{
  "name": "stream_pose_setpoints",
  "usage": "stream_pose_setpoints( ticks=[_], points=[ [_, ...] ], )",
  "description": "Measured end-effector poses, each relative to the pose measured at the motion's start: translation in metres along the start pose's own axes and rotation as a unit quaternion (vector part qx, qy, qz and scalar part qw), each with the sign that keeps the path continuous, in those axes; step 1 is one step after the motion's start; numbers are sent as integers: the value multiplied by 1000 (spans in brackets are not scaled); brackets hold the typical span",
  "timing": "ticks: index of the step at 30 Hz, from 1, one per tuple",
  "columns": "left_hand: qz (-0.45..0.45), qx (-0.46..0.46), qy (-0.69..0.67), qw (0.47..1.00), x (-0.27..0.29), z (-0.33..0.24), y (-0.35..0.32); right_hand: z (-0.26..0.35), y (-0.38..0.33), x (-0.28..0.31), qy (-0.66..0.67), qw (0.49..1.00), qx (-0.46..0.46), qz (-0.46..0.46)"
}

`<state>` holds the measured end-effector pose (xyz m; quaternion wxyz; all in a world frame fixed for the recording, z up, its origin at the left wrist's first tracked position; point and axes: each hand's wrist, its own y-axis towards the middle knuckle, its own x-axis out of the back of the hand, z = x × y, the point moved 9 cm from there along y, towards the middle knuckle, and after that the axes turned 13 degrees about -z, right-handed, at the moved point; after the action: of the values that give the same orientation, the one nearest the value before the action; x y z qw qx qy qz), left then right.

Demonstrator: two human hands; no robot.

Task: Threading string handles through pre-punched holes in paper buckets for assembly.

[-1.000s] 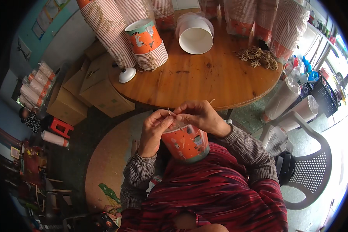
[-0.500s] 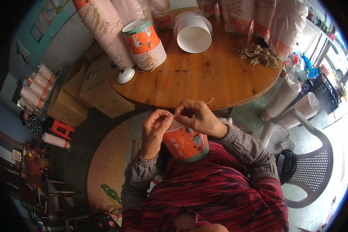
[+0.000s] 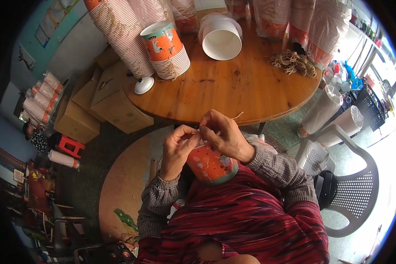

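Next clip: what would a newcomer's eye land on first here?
Both hands, left hand and right hand, meet at the rim of an orange paper cup held against the person's lap, pinching a thin string. Beyond them a round wooden table carries tall cup stacks along its far edge, an open white cup and a pile of strings at its right.

Glossy varnished wood table (image 3: 233,92), matt printed paper cup (image 3: 211,165), rough twine bundle (image 3: 293,62), cardboard boxes (image 3: 114,105).
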<state>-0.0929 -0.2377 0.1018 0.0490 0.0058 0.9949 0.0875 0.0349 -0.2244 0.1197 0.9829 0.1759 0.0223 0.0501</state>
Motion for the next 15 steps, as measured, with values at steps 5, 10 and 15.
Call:
stream_pose_setpoints(
  ticks=[5, 10, 15],
  points=[
    [-12, 2, -11, 1000, 2, -1, -1, 1, -5, 1, -41, 998, 49, -22],
    [-24, 3, -22, 999, 3, -4, 0, 14, -12, 1, -69, 985, 153, -29],
    [-14, 13, -24, 1000, 2, -2, -1, 14, -13, -1, -60, 987, 145, -21]
  ],
)
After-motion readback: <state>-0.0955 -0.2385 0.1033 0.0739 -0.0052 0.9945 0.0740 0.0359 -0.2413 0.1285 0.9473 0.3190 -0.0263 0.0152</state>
